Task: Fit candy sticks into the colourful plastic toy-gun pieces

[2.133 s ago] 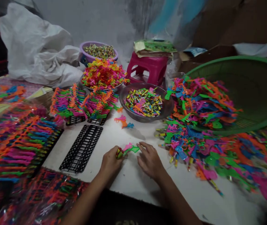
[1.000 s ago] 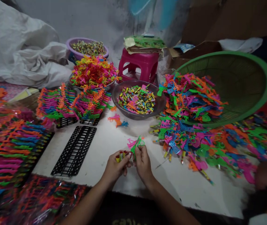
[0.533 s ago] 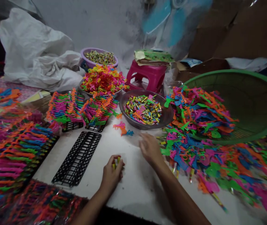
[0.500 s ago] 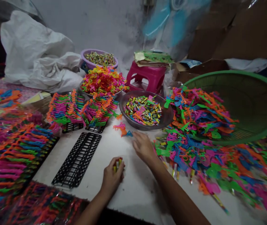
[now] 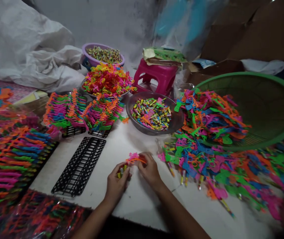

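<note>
Near the front edge of the white table, both hands meet over a small bundle of plastic toys. Left hand is curled tight around a clutch of little sticks, whose yellow ends poke up between its fingers. Right hand pinches the orange and pink toys at their near end, fingertips touching the left hand's. Just left of the hands lies an unfilled black rack; 2 more racks behind it are packed with toys. Beyond the hands sits a grey bowl of coloured sticks. A loose heap of toys spills rightward from a tilted green basket. Farther back stand a pink stool and a purple bowl.
</note>
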Action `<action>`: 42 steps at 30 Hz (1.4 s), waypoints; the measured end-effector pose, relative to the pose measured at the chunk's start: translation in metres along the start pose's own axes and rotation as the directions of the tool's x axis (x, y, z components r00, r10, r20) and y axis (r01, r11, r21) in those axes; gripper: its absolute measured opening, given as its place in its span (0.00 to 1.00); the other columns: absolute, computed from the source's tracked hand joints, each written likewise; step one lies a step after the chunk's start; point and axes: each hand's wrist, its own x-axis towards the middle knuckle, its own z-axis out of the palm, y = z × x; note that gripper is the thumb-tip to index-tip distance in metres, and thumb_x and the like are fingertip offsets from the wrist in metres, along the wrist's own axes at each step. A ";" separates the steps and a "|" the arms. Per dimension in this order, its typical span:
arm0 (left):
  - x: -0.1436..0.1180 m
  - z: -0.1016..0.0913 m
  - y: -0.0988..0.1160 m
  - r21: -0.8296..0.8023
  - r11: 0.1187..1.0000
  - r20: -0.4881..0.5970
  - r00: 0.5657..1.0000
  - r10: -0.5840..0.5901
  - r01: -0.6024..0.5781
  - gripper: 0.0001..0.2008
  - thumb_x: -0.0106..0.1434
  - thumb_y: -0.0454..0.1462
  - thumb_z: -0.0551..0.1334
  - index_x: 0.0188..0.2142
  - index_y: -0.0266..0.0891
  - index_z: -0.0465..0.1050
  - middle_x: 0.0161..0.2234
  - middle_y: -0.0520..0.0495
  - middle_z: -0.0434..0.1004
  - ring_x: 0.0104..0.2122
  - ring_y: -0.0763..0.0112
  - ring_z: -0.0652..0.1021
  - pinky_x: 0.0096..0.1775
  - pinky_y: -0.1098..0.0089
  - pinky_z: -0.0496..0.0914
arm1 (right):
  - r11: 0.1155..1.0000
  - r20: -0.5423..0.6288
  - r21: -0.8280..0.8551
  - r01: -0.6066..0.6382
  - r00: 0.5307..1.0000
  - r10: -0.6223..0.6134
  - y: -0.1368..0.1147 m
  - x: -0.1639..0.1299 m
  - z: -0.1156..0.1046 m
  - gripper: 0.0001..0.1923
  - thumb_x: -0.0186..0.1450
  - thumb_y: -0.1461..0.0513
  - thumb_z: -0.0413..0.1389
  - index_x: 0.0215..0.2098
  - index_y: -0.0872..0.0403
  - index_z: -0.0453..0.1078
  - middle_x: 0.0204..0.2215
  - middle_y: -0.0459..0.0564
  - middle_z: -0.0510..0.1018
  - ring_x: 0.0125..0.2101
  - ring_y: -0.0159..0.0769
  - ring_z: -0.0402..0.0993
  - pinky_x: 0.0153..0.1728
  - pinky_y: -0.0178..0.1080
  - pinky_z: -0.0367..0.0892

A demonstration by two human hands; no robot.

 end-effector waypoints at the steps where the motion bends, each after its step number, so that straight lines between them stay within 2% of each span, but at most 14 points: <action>1: 0.000 0.000 0.001 -0.003 1.000 -0.006 1.000 0.001 -0.001 0.19 0.52 0.46 0.60 0.40 0.37 0.67 0.22 0.51 0.74 0.18 0.74 0.72 0.16 0.78 0.62 | 0.996 -0.027 0.066 -0.061 0.998 0.063 -0.001 -0.002 -0.005 0.13 0.54 0.68 0.51 0.38 0.55 0.67 0.35 0.52 0.72 0.36 0.36 0.69 0.39 0.39 0.65; 4: 0.000 -0.001 0.005 -0.039 0.999 -0.024 1.000 -0.010 0.009 0.19 0.51 0.46 0.61 0.40 0.37 0.68 0.27 0.47 0.76 0.27 0.69 0.76 0.21 0.77 0.65 | 0.963 -0.102 0.215 -0.162 0.977 0.187 -0.006 -0.003 -0.017 0.08 0.54 0.65 0.52 0.33 0.55 0.69 0.32 0.50 0.73 0.35 0.35 0.70 0.38 0.38 0.65; 6: 0.000 -0.001 0.009 -0.074 0.997 -0.014 0.999 -0.035 0.034 0.21 0.51 0.46 0.60 0.41 0.37 0.68 0.31 0.45 0.77 0.29 0.68 0.77 0.20 0.78 0.64 | 0.908 -0.122 0.355 -0.222 0.952 0.280 -0.013 -0.002 -0.021 0.06 0.55 0.62 0.54 0.30 0.55 0.70 0.29 0.48 0.74 0.32 0.35 0.70 0.37 0.38 0.65; 8: -0.001 0.000 0.016 -0.119 0.992 -0.004 0.999 -0.049 0.048 0.22 0.51 0.47 0.60 0.42 0.37 0.67 0.36 0.42 0.76 0.30 0.67 0.77 0.16 0.80 0.60 | 0.786 -0.076 0.550 -0.282 0.920 0.384 -0.021 -0.002 -0.022 0.08 0.55 0.59 0.55 0.30 0.56 0.70 0.27 0.48 0.75 0.30 0.35 0.71 0.36 0.39 0.66; 11: -0.003 0.004 0.028 -0.197 0.979 0.041 0.998 -0.041 0.049 0.21 0.50 0.48 0.60 0.40 0.38 0.67 0.45 0.41 0.71 0.31 0.66 0.78 0.12 0.81 0.53 | 0.530 0.050 0.784 -0.323 0.884 0.464 -0.033 -0.005 -0.021 0.10 0.54 0.58 0.57 0.30 0.56 0.68 0.27 0.47 0.75 0.31 0.35 0.72 0.37 0.39 0.66; 13: -0.005 0.008 0.036 -0.209 0.975 0.100 0.993 -0.056 0.076 0.20 0.51 0.47 0.60 0.40 0.38 0.67 0.44 0.41 0.72 0.28 0.68 0.78 0.11 0.82 0.51 | 0.411 0.123 0.845 -0.341 0.873 0.471 -0.038 -0.009 -0.020 0.10 0.53 0.57 0.59 0.29 0.56 0.67 0.27 0.46 0.75 0.31 0.35 0.73 0.37 0.39 0.66; 14: -0.006 0.009 0.039 -0.203 0.975 0.125 0.990 -0.069 0.093 0.20 0.51 0.47 0.60 0.39 0.37 0.66 0.39 0.41 0.74 0.24 0.71 0.77 0.11 0.82 0.51 | 0.393 0.152 0.847 -0.359 0.871 0.468 -0.039 -0.011 -0.020 0.11 0.53 0.57 0.59 0.29 0.56 0.66 0.26 0.45 0.74 0.29 0.34 0.73 0.36 0.39 0.66; 16: -0.009 0.012 0.043 -0.180 0.977 0.156 0.984 -0.086 0.114 0.20 0.50 0.46 0.62 0.39 0.35 0.65 0.28 0.46 0.76 0.16 0.76 0.73 0.11 0.82 0.50 | 0.461 0.194 0.790 -0.405 0.878 0.438 -0.040 -0.017 -0.022 0.12 0.53 0.56 0.59 0.27 0.56 0.66 0.22 0.44 0.72 0.25 0.32 0.71 0.30 0.36 0.66; 18: -0.012 0.013 0.045 -0.158 0.981 0.171 0.981 -0.086 0.113 0.20 0.49 0.44 0.63 0.38 0.34 0.66 0.21 0.50 0.74 0.12 0.80 0.69 0.12 0.82 0.50 | 0.618 0.220 0.662 -0.424 0.898 0.381 -0.037 -0.021 -0.025 0.13 0.54 0.54 0.57 0.23 0.56 0.65 0.17 0.42 0.68 0.19 0.28 0.66 0.23 0.32 0.62; 20: -0.015 0.014 0.045 -0.128 0.986 0.186 0.979 -0.080 0.105 0.19 0.49 0.43 0.63 0.38 0.34 0.66 0.20 0.51 0.74 0.13 0.81 0.69 0.14 0.81 0.52 | 0.744 0.206 0.540 -0.393 0.919 0.335 -0.035 -0.026 -0.028 0.15 0.57 0.53 0.53 0.20 0.55 0.61 0.14 0.39 0.62 0.16 0.25 0.59 0.18 0.30 0.56; 23: -0.017 0.012 0.043 -0.080 0.992 0.192 0.978 -0.080 0.097 0.18 0.50 0.42 0.62 0.38 0.35 0.67 0.23 0.51 0.74 0.17 0.78 0.72 0.16 0.80 0.56 | 0.829 0.119 0.464 -0.314 0.949 0.293 -0.036 -0.030 -0.035 0.16 0.61 0.54 0.47 0.20 0.54 0.56 0.14 0.38 0.58 0.15 0.25 0.55 0.18 0.30 0.53; 28: -0.018 0.010 0.042 0.001 1.000 0.180 0.983 -0.019 0.019 0.15 0.50 0.40 0.62 0.37 0.35 0.69 0.26 0.51 0.74 0.22 0.74 0.75 0.24 0.75 0.66 | 0.911 0.118 0.355 -0.211 0.977 0.180 -0.048 -0.032 -0.040 0.16 0.63 0.56 0.45 0.20 0.53 0.54 0.16 0.39 0.56 0.18 0.25 0.53 0.20 0.30 0.51; 35: -0.017 0.010 0.034 0.136 0.982 0.079 0.989 0.124 -0.134 0.11 0.51 0.38 0.61 0.35 0.37 0.71 0.30 0.50 0.74 0.27 0.72 0.75 0.30 0.72 0.70 | 0.960 0.047 0.217 -0.177 0.984 0.171 -0.053 -0.037 -0.032 0.16 0.63 0.58 0.44 0.18 0.53 0.50 0.15 0.38 0.53 0.17 0.25 0.52 0.20 0.30 0.49; 42: -0.022 0.006 0.019 0.303 0.873 0.070 0.923 0.379 -0.382 0.07 0.55 0.36 0.59 0.33 0.38 0.71 0.29 0.50 0.71 0.30 0.72 0.72 0.32 0.72 0.67 | 0.939 0.017 0.273 -0.210 0.977 0.213 -0.059 -0.049 -0.018 0.13 0.63 0.58 0.43 0.21 0.52 0.51 0.15 0.39 0.57 0.17 0.26 0.54 0.19 0.30 0.51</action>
